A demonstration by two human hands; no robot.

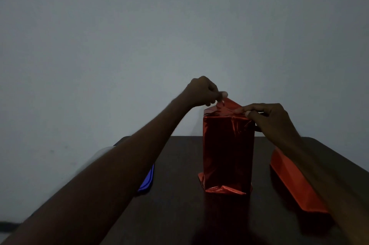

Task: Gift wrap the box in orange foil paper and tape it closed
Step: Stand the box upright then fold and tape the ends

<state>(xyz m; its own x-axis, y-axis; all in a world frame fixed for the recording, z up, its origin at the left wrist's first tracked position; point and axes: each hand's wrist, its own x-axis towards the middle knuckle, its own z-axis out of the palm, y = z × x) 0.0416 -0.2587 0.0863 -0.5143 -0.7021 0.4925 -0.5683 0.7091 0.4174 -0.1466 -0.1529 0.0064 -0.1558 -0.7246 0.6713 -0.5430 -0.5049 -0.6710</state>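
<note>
Standing upright on the dark table [175, 214], the box [228, 151] is already covered on its tall sides with shiny orange foil paper [229, 109], and it sits near the middle of the tabletop, toward the far edge by the pale wall [179, 25]. At its base the foil flares out in a crumpled fold against the table. At the top, the foil rises in a loose flap above the box.

The left hand [201, 92] reaches in from the lower left and is over the far left corner of the top. Its fingers are curled tight, with thumb and fingertip pinching the raised edge of the foil flap. The right hand [271, 117] comes in from the lower right and is at the top right corner of the box. Its fingers are bent and close together, with the thumb and forefinger nipping the foil at that corner; the other fingers curl behind, and what they touch cannot be told in the dim light.

To the right of the box, partly hidden under the right forearm, lies a long folded piece of orange paper [295, 182], flat on the table and well apart from the box. On the left, a blue flat thing [146, 182] lies at the table's edge, mostly hidden by the left forearm; what it is cannot be told.
</note>
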